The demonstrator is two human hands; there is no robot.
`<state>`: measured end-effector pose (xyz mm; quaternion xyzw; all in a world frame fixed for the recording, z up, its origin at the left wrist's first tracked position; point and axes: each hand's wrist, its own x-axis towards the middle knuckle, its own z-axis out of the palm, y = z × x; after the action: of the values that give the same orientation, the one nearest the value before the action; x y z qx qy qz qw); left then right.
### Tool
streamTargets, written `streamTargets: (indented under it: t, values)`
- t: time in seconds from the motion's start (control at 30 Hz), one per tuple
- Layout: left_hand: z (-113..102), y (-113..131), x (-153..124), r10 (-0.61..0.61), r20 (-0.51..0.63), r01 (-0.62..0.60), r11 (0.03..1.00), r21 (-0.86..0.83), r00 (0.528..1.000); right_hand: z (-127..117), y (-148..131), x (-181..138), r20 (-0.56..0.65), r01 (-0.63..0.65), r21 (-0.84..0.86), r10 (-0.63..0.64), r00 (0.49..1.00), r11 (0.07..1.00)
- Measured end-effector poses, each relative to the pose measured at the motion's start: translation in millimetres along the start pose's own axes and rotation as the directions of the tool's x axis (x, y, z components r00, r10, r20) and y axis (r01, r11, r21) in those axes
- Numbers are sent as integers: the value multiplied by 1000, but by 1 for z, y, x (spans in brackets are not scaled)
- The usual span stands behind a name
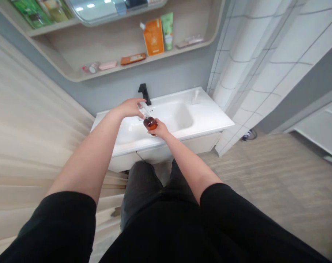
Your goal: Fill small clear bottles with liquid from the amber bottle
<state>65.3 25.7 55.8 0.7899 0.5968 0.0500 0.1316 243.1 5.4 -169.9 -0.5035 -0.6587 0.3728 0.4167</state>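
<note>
My right hand (161, 129) is wrapped round an amber bottle (150, 123) with dark reddish-brown sides, held tilted over the front part of the white sink (184, 115). Just above the bottle's neck, my left hand (131, 108) has its thumb and fingers curved round a small clear-and-white piece (143, 109), which looks like a pump top or cap. Whether that piece touches the bottle's neck I cannot tell. Behind my left hand stands the black faucet (144, 93).
A pale dispenser (195, 96) stands at the sink's back right. Above, a wall shelf (100, 73) bears an orange pouch (154, 37), a green tube (167, 32) and a pink soap-like bar (108, 65). A beige curtain (31, 109) hangs at left; white tiles (244, 91) stand at right.
</note>
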Motion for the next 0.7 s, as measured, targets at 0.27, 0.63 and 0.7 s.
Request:
streamTargets:
  t: [0.27, 0.63, 0.7]
  values:
    - [-2, 4, 2, 15, 5, -15, 1000, 6, 1000, -2, -6, -3, -3, -19, 3, 19, 1000, 1000]
    - [-4, 8, 5, 18, 23, -19, 999, 51, 1000, -2, -4, -3, -4, -6, 30, 6, 1000, 1000]
    - [-5, 9, 6, 25, 23, -26, 998, 54, 999, -2, -5, -3, -3, -2, 34, 3, 1000, 999]
